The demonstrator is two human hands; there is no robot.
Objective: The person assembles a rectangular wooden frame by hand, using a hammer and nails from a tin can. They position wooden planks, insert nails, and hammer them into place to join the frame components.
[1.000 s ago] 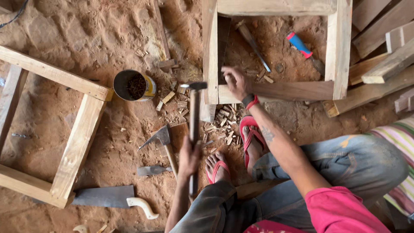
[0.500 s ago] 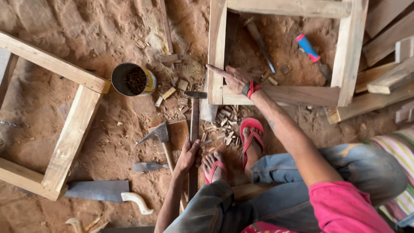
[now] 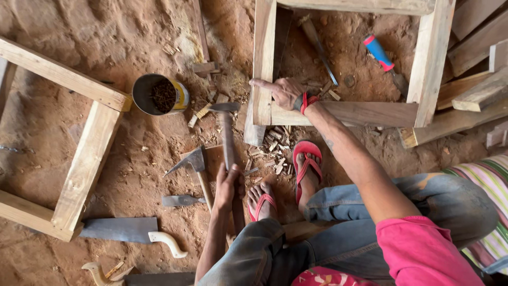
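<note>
The hammer [image 3: 226, 132] has a dark metal head and a long shaft; the left hand [image 3: 229, 186] grips the shaft low down, so the head stands out ahead of the hand, just left of the frame's corner. The wooden frame [image 3: 263, 63] is pale planks joined square, lying flat on the red dirt. The right hand [image 3: 283, 92] presses on its near left corner, fingers pointing left across the upright plank.
</note>
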